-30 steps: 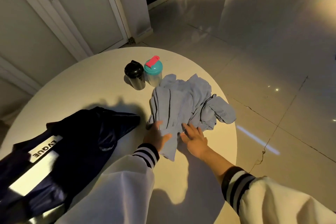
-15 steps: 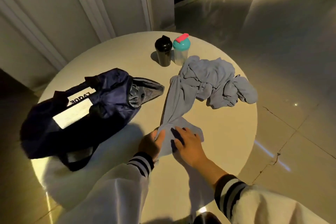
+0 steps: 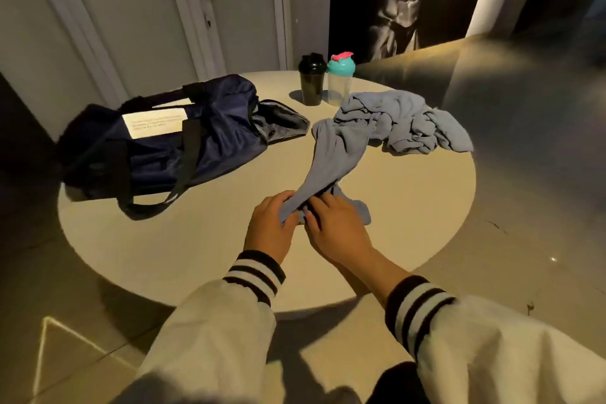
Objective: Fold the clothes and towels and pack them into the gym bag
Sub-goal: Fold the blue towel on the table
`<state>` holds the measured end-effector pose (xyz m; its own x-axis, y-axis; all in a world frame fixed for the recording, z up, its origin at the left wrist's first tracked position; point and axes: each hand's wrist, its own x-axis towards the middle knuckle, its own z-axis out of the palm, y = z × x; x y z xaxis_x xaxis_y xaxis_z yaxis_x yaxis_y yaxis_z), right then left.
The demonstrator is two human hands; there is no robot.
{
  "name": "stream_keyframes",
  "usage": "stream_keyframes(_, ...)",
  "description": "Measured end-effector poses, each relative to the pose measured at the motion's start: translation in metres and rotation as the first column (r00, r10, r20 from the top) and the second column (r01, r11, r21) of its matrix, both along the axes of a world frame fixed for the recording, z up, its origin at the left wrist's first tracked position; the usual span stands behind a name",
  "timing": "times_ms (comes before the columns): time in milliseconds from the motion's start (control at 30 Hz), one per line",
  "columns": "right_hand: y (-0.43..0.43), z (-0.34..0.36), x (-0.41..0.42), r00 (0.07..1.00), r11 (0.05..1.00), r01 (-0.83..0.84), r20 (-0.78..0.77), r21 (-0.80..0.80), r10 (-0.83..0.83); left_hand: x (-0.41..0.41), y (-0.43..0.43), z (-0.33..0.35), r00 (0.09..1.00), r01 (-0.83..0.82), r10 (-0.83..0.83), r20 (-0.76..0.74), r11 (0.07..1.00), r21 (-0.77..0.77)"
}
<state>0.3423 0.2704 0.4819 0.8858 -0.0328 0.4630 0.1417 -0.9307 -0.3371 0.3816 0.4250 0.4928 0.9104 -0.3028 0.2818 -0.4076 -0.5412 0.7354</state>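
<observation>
- One blue-grey garment is lying across the table. Its near end is sitting right in the fingers, and the rest is trailing away from them as a twisted strand into a crumpled heap on the far side.
- The left hand is gripping that near end. Its fingers are curling round a bunch of the cloth and holding it just off the table.
- The right hand is lying close beside the left. Its fingers are bending slightly over a loose flap, with the tips dipping into a dark fold. I cannot tell whether they are pinching the cloth or only pressing on it.
- Judging by this, the step in hand is drawing the garment out and finding an edge, so no fold is being made yet.
- Doing it well is likely meaning three things:
  - parting the two hands along one hem;
  - untwisting the strand running away from the fingers;
  - dragging the heap closer so the cloth is lying flat before the first fold.
- The gym bag is lying ahead and to the left of the left fingers, well apart from them, with its open mouth facing the garment.
- Two shakers, the black shaker and the teal-lidded shaker, are standing side by side beyond the heap, far from the fingers. The heap's far edge is lying near them, so a hard tug may be risking a knock.
</observation>
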Motion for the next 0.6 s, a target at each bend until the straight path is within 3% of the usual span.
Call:
stream_keyframes(67,0.016,0.007,-0.024,1.0,0.992,-0.011,-0.001,0.123,0.012,-0.032,0.014,0.008,0.991,-0.04,0.03,-0.128,0.997,-0.07)
stream_keyframes(167,0.041,0.011,-0.059,0.998,0.984,0.064,-0.027,0.167,-0.06,-0.07,0.035,0.015,0.984,-0.027,0.002,-0.178,0.99,-0.137)
stream_keyframes(267,0.055,0.013,-0.08,0.996,0.951,0.072,-0.075,0.301,-0.052,-0.089,0.047,0.022,0.95,-0.024,-0.075,-0.302,0.95,-0.311)
stream_keyframes(400,0.06,0.015,-0.08,0.996,0.906,0.045,-0.085,0.42,-0.01,-0.088,0.056,0.021,0.948,-0.114,-0.03,-0.317,0.897,-0.427)
stream_keyframes(467,0.065,0.018,-0.073,0.999,0.867,0.001,-0.047,0.498,0.025,-0.084,0.06,0.02,0.944,-0.144,-0.026,-0.33,0.865,-0.48)
stream_keyframes(533,0.067,0.027,-0.061,0.996,0.833,-0.028,0.085,0.552,-0.023,-0.083,0.062,0.019,0.935,-0.157,-0.038,-0.354,0.848,-0.506)
stream_keyframes(600,0.068,0.039,-0.046,0.988,0.842,-0.049,0.147,0.537,-0.037,-0.085,0.061,0.021,0.937,-0.134,-0.061,-0.343,0.846,-0.516)
